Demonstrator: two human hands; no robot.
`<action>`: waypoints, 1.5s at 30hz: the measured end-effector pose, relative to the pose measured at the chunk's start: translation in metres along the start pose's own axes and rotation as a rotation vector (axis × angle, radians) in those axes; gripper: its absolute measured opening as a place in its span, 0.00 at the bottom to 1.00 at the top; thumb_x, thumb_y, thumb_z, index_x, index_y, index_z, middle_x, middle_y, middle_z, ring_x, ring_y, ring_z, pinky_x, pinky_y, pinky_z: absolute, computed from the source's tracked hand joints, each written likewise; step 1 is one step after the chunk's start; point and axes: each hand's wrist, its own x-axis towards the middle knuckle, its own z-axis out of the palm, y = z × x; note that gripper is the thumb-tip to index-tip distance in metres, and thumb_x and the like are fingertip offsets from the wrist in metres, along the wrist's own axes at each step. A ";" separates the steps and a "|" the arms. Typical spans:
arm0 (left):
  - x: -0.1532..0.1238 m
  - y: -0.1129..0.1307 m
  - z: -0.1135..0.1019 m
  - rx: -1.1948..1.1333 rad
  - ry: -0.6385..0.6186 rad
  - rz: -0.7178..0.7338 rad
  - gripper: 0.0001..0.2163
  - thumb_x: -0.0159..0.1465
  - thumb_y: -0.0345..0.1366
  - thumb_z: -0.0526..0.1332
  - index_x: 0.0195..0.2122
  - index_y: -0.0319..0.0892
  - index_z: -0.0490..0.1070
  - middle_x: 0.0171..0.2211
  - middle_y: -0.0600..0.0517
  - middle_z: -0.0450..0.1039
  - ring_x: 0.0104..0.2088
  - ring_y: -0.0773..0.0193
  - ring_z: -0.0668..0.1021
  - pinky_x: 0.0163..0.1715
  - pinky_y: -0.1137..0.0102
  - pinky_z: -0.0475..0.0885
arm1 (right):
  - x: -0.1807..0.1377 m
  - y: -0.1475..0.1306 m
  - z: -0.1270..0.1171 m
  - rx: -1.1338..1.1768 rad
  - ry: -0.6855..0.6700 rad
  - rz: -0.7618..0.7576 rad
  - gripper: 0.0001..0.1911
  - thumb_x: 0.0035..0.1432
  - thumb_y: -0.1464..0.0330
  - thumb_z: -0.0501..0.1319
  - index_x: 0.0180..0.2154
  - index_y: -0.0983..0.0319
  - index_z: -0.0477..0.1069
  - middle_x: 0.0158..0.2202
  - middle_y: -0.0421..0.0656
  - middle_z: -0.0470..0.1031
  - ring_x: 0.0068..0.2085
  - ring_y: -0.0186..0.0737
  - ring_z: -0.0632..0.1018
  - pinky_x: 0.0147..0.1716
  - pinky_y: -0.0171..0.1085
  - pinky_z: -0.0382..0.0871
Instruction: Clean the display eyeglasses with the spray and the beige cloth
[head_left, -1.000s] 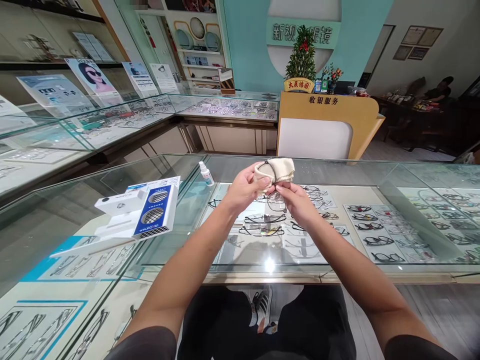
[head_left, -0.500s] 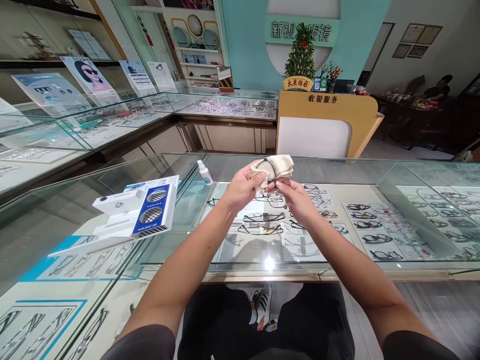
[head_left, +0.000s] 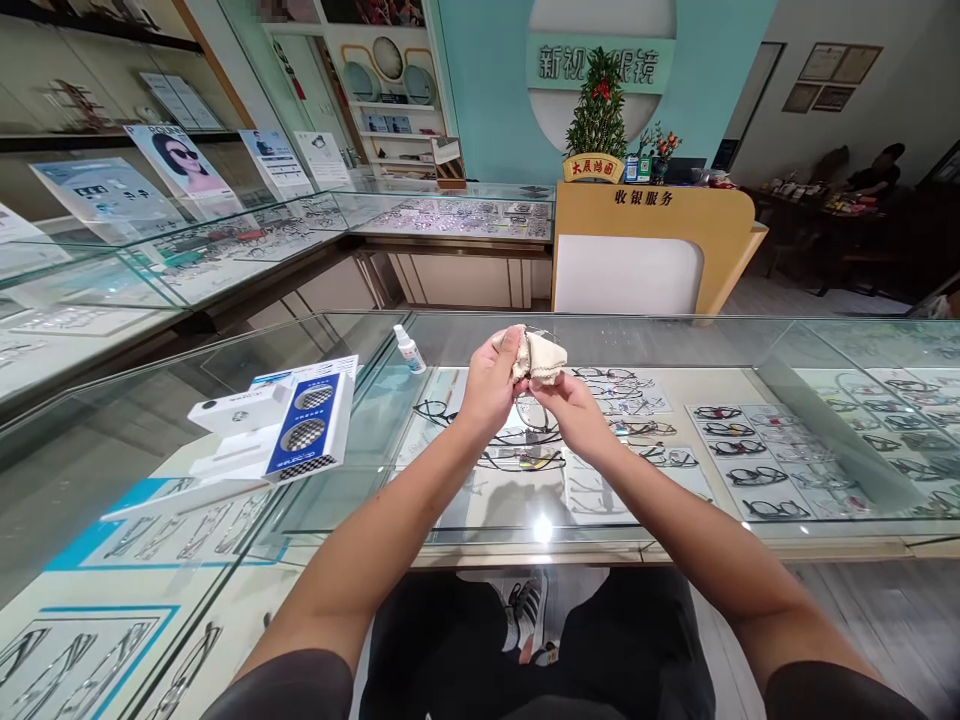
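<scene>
Over the glass display counter (head_left: 480, 535) I hold a pair of eyeglasses (head_left: 527, 352) with a thin dark rim, mostly covered by a folded cream cleaning cloth (head_left: 547, 360). My left hand (head_left: 495, 380) is closed, its thumb pressing the cloth against the lens area. The fingers of my right hand (head_left: 574, 408) pinch the lower part of the eyeglasses beside the cloth. A round rim shows just below my fingers; I cannot tell whether it belongs to this pair or is a reflection. A small white spray bottle (head_left: 409, 350) stands left of my hands.
A blue and white box display (head_left: 304, 425) rests on the counter at left. Rows of eyeglasses (head_left: 731, 431) lie under the glass. Farther back stand more glass cases (head_left: 457, 215) and a yellow cashier desk (head_left: 645, 210). A person (head_left: 877, 175) sits far right.
Both hands have moved slightly left and down with the eyeglasses and cloth. The left thumb now points up over the cloth, and the eyeglasses' rim is more covered.
</scene>
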 end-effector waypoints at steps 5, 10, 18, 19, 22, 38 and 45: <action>0.004 0.007 -0.006 -0.062 -0.160 -0.036 0.25 0.57 0.54 0.82 0.37 0.39 0.77 0.26 0.55 0.72 0.22 0.71 0.72 0.21 0.74 0.69 | 0.003 -0.005 -0.012 0.034 0.021 -0.016 0.22 0.60 0.45 0.73 0.35 0.56 0.86 0.40 0.43 0.88 0.48 0.48 0.82 0.64 0.48 0.70; 0.002 0.009 -0.006 -0.068 -0.240 -0.079 0.29 0.51 0.45 0.86 0.49 0.40 0.78 0.30 0.56 0.76 0.24 0.73 0.72 0.26 0.75 0.71 | 0.007 0.001 -0.017 0.097 0.048 0.007 0.22 0.59 0.44 0.73 0.35 0.56 0.85 0.39 0.43 0.87 0.47 0.46 0.81 0.61 0.46 0.70; 0.000 -0.005 0.000 0.008 -0.034 0.000 0.31 0.53 0.63 0.81 0.36 0.41 0.73 0.25 0.58 0.70 0.21 0.74 0.67 0.19 0.75 0.61 | 0.001 0.005 -0.001 0.019 0.033 0.042 0.26 0.50 0.41 0.78 0.35 0.56 0.84 0.40 0.44 0.88 0.49 0.51 0.83 0.62 0.51 0.72; 0.001 -0.006 0.000 0.003 -0.011 -0.012 0.31 0.53 0.65 0.80 0.35 0.42 0.73 0.24 0.59 0.68 0.20 0.74 0.67 0.18 0.75 0.60 | 0.001 0.004 0.000 0.012 0.029 0.040 0.27 0.50 0.41 0.78 0.35 0.56 0.85 0.40 0.44 0.88 0.49 0.51 0.83 0.63 0.51 0.72; 0.005 -0.005 -0.003 -0.046 -0.024 -0.076 0.30 0.55 0.64 0.79 0.34 0.42 0.73 0.24 0.58 0.69 0.20 0.73 0.68 0.18 0.75 0.63 | 0.001 0.001 -0.005 0.006 0.015 0.021 0.25 0.54 0.42 0.76 0.35 0.56 0.86 0.41 0.44 0.88 0.50 0.51 0.83 0.64 0.51 0.70; 0.002 -0.014 -0.014 0.057 -0.362 -0.178 0.28 0.63 0.61 0.76 0.49 0.39 0.83 0.37 0.48 0.83 0.37 0.62 0.81 0.41 0.69 0.75 | 0.018 -0.020 -0.046 0.122 0.203 -0.081 0.18 0.57 0.48 0.76 0.39 0.55 0.88 0.71 0.46 0.74 0.71 0.55 0.73 0.65 0.48 0.74; -0.012 -0.021 -0.002 0.079 -0.340 -0.166 0.27 0.64 0.62 0.74 0.41 0.39 0.81 0.31 0.52 0.77 0.33 0.66 0.75 0.37 0.72 0.71 | 0.014 -0.012 -0.035 0.188 0.162 -0.026 0.18 0.57 0.49 0.78 0.40 0.54 0.90 0.68 0.46 0.77 0.69 0.53 0.75 0.65 0.46 0.75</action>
